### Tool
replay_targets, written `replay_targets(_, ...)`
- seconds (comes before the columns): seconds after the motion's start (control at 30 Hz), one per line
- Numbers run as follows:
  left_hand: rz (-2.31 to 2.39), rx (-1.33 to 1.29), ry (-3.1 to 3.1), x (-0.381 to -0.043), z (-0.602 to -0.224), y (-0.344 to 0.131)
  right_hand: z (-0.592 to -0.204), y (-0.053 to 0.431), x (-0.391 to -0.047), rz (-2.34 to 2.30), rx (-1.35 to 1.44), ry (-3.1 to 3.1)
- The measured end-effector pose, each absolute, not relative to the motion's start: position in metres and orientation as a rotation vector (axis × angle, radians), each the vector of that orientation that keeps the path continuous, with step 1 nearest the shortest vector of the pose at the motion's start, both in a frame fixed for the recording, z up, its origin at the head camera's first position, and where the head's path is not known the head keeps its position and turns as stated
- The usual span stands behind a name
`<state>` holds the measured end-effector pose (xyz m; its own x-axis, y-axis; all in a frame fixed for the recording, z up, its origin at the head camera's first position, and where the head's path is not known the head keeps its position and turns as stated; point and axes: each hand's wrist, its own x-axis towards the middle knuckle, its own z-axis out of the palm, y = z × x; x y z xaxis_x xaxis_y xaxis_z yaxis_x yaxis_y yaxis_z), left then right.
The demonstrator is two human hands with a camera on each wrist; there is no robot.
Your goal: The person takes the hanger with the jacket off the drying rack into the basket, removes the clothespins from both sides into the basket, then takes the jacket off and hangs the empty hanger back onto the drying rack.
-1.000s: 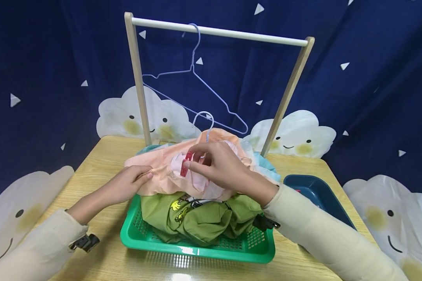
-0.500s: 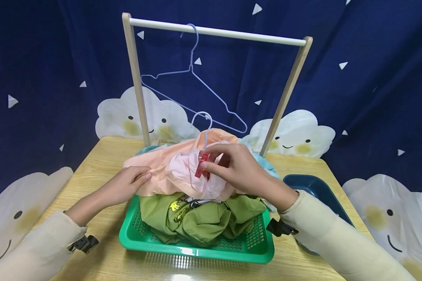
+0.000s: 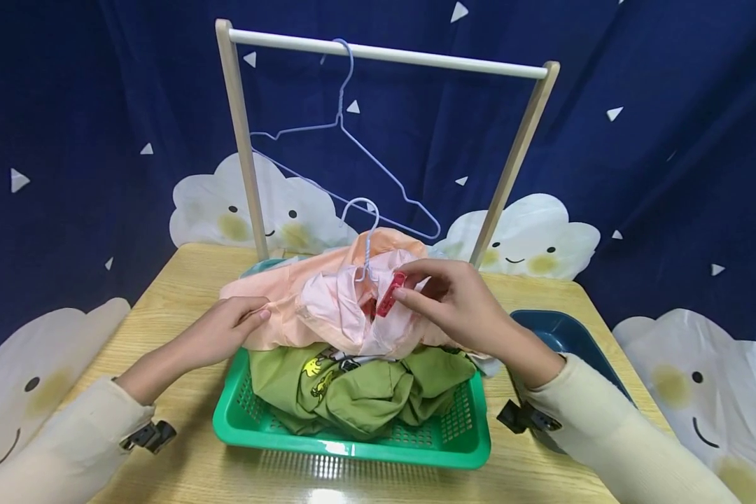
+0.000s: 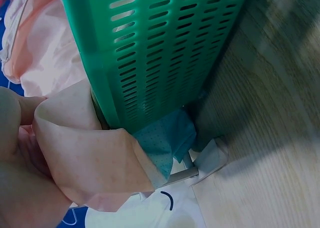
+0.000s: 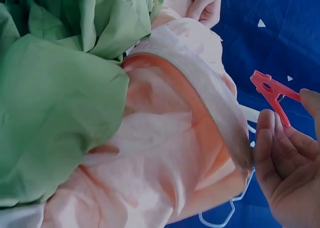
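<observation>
In the head view a peach garment (image 3: 277,297) with a pale pink lining lies heaped over the green basket (image 3: 416,458). A hanger's pale hook (image 3: 376,217) rises from its neck opening. My left hand (image 3: 229,329) pinches the garment's left part; the left wrist view shows the cloth (image 4: 95,153) folded between fingers and thumb beside the basket wall. Between the thumb and fingers of my right hand (image 3: 463,301) is a red clothespin (image 3: 391,295), held over the right side of the lining. Its jaws [point omitted] face away from the hand in the right wrist view.
An olive green garment (image 3: 359,395) with a yellow print fills the basket's front. Behind stands a wooden rack (image 3: 520,161) with another hanger (image 3: 378,159) on its white bar. A dark blue tray (image 3: 551,329) sits at the right, partly behind my right arm.
My right hand has moved to the right with the red clothespin, from the left part of the lining past the hanger's neck. My left hand keeps its place on the peach garment.
</observation>
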<state>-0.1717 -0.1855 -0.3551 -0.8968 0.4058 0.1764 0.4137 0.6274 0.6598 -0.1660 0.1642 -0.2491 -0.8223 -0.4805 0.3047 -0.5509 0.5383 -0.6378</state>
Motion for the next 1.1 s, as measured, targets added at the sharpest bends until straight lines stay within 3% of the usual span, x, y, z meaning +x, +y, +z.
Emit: replay_targets(1.1, -1.163, -0.703, -2.819, -0.172, -0.356, -0.186, -0.262, 0.251, -0.158, 1.281, 0.819, -2.57)
